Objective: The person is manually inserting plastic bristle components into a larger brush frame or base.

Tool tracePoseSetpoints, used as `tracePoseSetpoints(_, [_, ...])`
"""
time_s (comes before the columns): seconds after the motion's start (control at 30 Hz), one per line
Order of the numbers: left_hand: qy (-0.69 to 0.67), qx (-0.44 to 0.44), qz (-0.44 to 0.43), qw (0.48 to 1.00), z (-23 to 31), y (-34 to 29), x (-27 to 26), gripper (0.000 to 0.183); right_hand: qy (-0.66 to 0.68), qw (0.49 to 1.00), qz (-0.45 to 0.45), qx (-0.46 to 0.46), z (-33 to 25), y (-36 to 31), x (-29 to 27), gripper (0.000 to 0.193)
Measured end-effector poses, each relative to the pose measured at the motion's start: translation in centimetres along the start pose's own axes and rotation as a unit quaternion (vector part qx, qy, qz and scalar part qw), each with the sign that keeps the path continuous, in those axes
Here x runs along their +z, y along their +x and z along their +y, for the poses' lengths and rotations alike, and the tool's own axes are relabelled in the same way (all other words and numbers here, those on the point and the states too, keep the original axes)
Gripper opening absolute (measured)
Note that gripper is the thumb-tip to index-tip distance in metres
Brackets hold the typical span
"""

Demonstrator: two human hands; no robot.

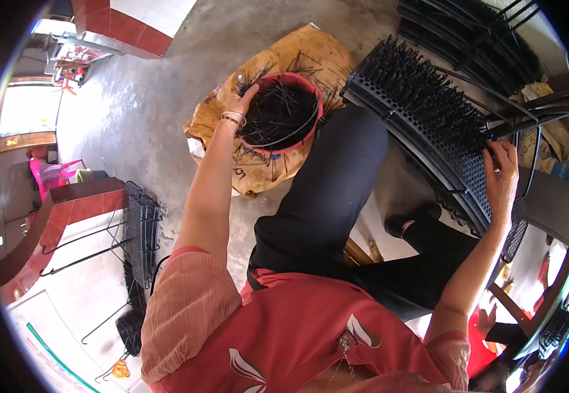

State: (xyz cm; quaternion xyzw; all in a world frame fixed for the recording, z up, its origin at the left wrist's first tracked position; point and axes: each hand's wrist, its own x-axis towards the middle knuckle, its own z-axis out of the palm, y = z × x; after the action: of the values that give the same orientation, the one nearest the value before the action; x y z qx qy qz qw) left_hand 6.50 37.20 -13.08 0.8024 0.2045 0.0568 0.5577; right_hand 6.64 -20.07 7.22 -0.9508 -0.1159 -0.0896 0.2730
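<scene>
A pink bucket (319,121) with a wire handle holds many thin black strips (281,108). My left hand (240,105) is at its left rim, thumb stretched toward the rim. Dark strands show by its fingertips, which are mostly hidden, so its grip is unclear. On my right stands a long black perforated panel (428,131) on a metal frame, with dense black tufts (422,85) rising from its holes. At the panel's near right end, my right hand (504,167) pinches a small dark strip, thumb and fingertips close together beside the last tufts.
The bucket stands on a flattened brown sack (323,49) strewn with loose strips. More black tufted panels (474,46) lie at the upper right. Black racks (141,216) lean by a red-tiled ledge (94,200) at left. Another person's hand (487,321) shows at lower right.
</scene>
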Motion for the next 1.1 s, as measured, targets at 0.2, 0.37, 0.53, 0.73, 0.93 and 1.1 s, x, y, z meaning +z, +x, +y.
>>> tracePoseSetpoints(0.2, [-0.313, -0.136, 0.064, 0.938, 4.0, -1.8, -0.3, 0.033, -0.011, 1.0, 0.009, -0.027, 0.3, 0.0, 0.1, 0.02])
tracePoseSetpoints(0.37, [-0.415, -0.118, 0.101, 0.896, 5.2, -2.0, -0.6, 0.031, -0.012, 1.0, 0.008, -0.027, 0.3, 0.1, 0.2, 0.02])
tracePoseSetpoints(0.53, [-0.43, -0.128, 0.098, 0.888, 2.4, -0.7, -2.0, 0.028, -0.012, 1.0, 0.004, -0.018, 0.0, 0.3, 0.1, 0.02])
tracePoseSetpoints(0.73, [-0.427, -0.089, 0.052, 0.898, 6.9, -2.1, -0.5, 0.021, -0.01, 0.999, 0.019, -0.034, 0.5, -0.2, 0.0, 0.02])
tracePoseSetpoints(0.93, [-0.445, 0.007, -0.034, 0.895, 19.9, -4.5, -0.5, 0.021, 0.045, 0.994, 0.101, -0.026, -1.4, 0.0, -1.5, 0.016])
tracePoseSetpoints(1.1, [-0.514, 0.145, -0.189, 0.824, 32.5, -8.8, 4.7, 0.02, 0.327, 0.941, 0.065, 0.057, -3.2, -0.7, -0.6, 0.02])
